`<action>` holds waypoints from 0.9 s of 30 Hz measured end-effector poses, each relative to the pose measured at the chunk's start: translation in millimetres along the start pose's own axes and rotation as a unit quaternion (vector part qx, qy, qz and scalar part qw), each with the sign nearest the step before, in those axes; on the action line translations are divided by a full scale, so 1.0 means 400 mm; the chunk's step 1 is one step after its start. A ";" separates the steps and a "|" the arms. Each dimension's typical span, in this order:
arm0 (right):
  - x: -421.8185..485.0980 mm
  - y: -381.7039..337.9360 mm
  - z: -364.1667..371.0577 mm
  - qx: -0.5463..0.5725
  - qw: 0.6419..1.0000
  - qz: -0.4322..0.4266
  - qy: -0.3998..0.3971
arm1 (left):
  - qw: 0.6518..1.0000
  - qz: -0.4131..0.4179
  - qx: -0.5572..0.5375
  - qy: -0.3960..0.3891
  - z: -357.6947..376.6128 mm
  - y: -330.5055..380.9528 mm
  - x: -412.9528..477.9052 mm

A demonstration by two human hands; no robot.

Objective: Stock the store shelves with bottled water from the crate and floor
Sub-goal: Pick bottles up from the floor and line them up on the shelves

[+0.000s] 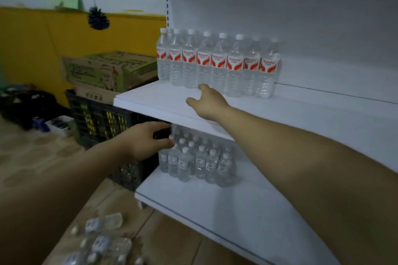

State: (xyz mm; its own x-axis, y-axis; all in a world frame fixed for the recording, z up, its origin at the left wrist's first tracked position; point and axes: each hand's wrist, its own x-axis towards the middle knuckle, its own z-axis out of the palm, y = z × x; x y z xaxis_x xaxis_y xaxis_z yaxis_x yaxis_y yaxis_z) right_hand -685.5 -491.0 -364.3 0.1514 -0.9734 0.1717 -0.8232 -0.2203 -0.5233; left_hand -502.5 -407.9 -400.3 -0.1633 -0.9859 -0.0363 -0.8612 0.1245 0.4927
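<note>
While the right hand (206, 101) rests with straight fingers on the upper shelf (150, 101), forefinger touching the foot of the row of bottles (217, 62), the left hand (148, 142) reaches under that board toward the cluster of smaller bottles (200, 159) on the lower shelf (193, 204). Seen from the head camera, the left fingers curve in a C about the capped neck of the leftmost bottle there, but blur hides whether they actually grip it. That bottle stands upright, long axis vertical, just ahead of the left hand, which is the nearer one. Loose bottles (103, 241) lie on their sides on the wood-look floor below the left arm, well apart from both hands. All are clear, ribbed, thin plastic with white screw caps, and the upper row has red-and-white labels. The shelves are smooth white board. A black lattice crate (101, 118) stands beside them under printed cardboard boxes (107, 69).
</note>
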 end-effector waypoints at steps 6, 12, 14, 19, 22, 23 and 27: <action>-0.203 -0.153 0.203 0.004 0.990 -0.046 -0.134 | 0.994 -0.111 0.018 0.005 0.054 -0.167 -0.336; -0.366 -0.249 0.452 -0.027 0.964 -0.091 -0.247 | 0.971 -0.236 -0.024 -0.023 0.150 -0.366 -0.599; -0.400 -0.269 0.536 -0.038 0.957 -0.103 -0.270 | 0.961 -0.270 -0.040 -0.036 0.188 -0.421 -0.663; -0.469 -0.287 0.718 -0.045 0.931 -0.105 -0.347 | 0.934 -0.345 -0.080 -0.056 0.300 -0.542 -0.783; -0.491 -0.278 0.826 -0.024 0.909 -0.088 -0.406 | 0.913 -0.386 -0.105 -0.081 0.367 -0.610 -0.823; -0.493 -0.273 0.863 -0.014 0.905 -0.082 -0.416 | 0.907 -0.397 -0.109 -0.089 0.386 -0.633 -0.830; -0.476 -0.260 1.019 -0.015 0.889 -0.049 -0.454 | 0.894 -0.421 -0.097 -0.121 0.446 -0.738 -0.821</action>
State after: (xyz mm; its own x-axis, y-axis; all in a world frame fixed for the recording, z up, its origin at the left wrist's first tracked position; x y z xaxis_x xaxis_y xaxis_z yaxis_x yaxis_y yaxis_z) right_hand -405.8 -307.9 -682.9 0.5920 -0.6010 -0.5370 -0.7938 -0.3194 -0.5175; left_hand -280.7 -100.8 -689.0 0.3836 -0.6644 -0.6415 -0.6314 -0.6956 0.3428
